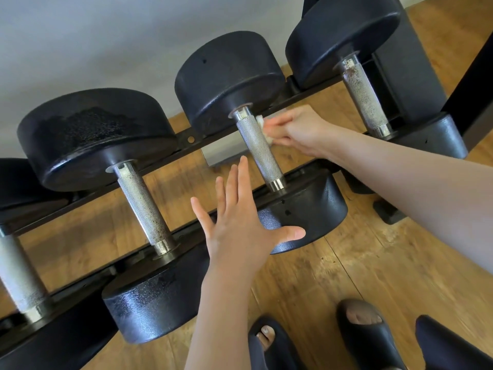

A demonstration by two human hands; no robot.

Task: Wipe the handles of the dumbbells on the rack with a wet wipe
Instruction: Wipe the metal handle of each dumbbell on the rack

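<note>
I see black dumbbell heads (229, 73) with a pebbled, faintly glossy finish; the one at nine o'clock (93, 134) carries a rougher, dull grey-black patch on top. The handles (257, 145) are silver steel with a fine cross-hatched knurl and smooth polished collars; the handle at one o'clock (364, 97) shows brown rust specks near its upper end, and the one at eight o'clock (144, 204) has darker speckling low down. The wipe (262, 126) in my right hand (296, 132) is off-white. The rack rails (186, 138) are black. The floor (333, 276) is warm brown wood grain, the wall (106, 36) pale grey. My slippers (368, 335) are black.
</note>
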